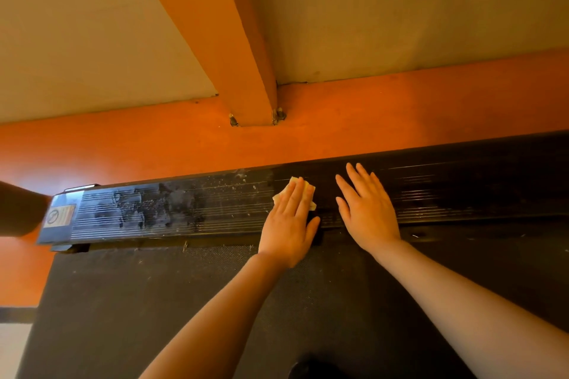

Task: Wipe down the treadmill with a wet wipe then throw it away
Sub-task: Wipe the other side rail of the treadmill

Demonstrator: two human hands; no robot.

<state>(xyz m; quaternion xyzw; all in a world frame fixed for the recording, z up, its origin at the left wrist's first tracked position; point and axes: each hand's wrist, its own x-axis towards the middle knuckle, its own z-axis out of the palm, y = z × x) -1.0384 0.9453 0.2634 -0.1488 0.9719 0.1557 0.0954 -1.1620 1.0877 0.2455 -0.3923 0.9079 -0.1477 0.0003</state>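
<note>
Left hand (289,224) flat on wet wipe (308,191) (treadmill rail (184,209)); right hand (368,209) flat beside.

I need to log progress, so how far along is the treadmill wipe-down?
Partway. The ribbed black side rail looks dark and clean right of the hands. In hand: the left hand presses the pale yellow wet wipe flat on the rail, with the right hand resting beside it. Left: the dusty, smeared stretch towards the rail's end, then binning the wipe.
</note>
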